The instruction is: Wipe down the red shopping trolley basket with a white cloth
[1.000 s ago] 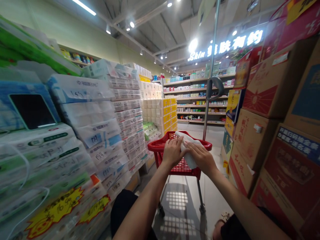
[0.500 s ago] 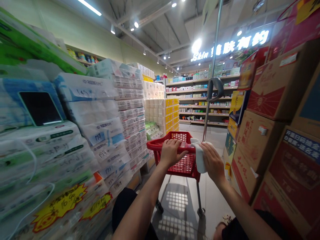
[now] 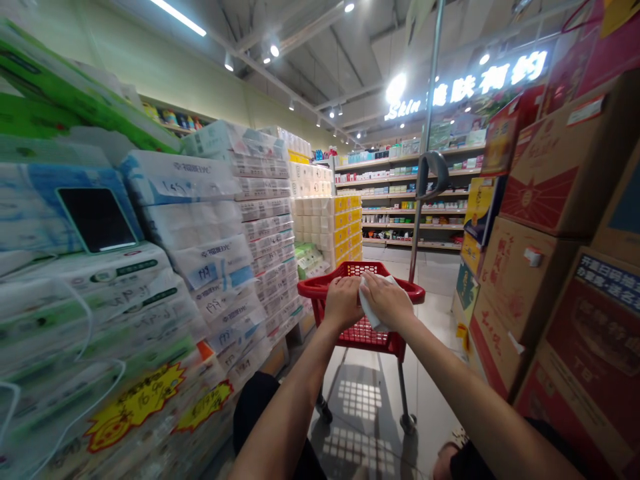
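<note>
A small red shopping cart (image 3: pixel 415 292) with a perforated plastic basket stands in front of me on metal legs. My left hand (image 3: pixel 344 300) is closed over the near handle bar, left of its middle. Just to its right, my right hand (image 3: pixel 386 299) presses a white cloth (image 3: pixel 371 315) against the same bar. The fingers of both hands lie close together, nearly touching. Part of the cloth hangs below the right hand, and the hands hide the middle of the bar.
Stacked tissue packs (image 3: pixel 267 220) rise at the left, with a phone (image 3: pixel 97 219) propped on them and a white cable (image 3: pixel 90 320) hanging down. Cardboard boxes (image 3: pixel 515 267) line the right side. A metal pole (image 3: pixel 416 227) stands behind the cart; stocked shelves (image 3: pixel 400 193) lie beyond.
My right hand has slid left along the handle bar with the cloth, from the right end to beside my left hand. The left hand stays on the bar.
</note>
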Motion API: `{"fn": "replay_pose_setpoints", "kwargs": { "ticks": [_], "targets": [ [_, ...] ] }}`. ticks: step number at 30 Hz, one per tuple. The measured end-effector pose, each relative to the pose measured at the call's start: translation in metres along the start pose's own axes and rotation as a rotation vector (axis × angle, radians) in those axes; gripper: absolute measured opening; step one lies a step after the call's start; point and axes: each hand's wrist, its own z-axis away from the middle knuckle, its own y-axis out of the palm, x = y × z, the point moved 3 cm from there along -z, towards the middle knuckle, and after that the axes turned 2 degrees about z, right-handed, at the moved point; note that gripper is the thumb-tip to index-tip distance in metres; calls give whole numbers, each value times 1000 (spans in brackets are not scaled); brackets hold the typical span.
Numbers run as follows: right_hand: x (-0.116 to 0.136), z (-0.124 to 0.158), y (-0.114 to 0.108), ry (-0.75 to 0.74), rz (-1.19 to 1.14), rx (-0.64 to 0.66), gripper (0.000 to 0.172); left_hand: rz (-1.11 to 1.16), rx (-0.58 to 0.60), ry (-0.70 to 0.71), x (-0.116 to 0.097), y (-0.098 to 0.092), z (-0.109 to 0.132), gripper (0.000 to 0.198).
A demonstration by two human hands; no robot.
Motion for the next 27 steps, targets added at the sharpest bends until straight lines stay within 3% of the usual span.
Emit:
{"fn": "replay_pose_setpoints", "kwargs": {
  "ticks": [3, 6, 9, 13, 16, 19, 22, 27],
  "targets": [
    [-2, -13, -1, 83, -10, 138, 59, 8, 2, 5, -1, 2, 0, 41],
    [-7, -11, -4, 135, -1, 170, 61, 7, 0, 11, -2, 2, 0, 44],
    [-17, 6, -6, 125, 50, 52, 57, -10, -13, 13, -3, 2, 1, 47],
    [-47, 33, -8, -19, 118, -168, 47, -10, -18, 17, -2, 3, 0, 55],
    [-74, 47, -8, -109, 68, -229, 41, 4, -7, 18, -3, 4, 0, 59],
    [-86, 54, -7, -92, 20, -257, 37, 10, -10, 7, -5, 3, -1, 59],
    [-72, 60, -2, -35, 26, -311, 36, -2, -20, -4, -7, 4, -1, 59],
    [-29, 61, 6, -54, 73, -359, 48, -20, -12, -12, -9, 8, -4, 54]
  ]
}}
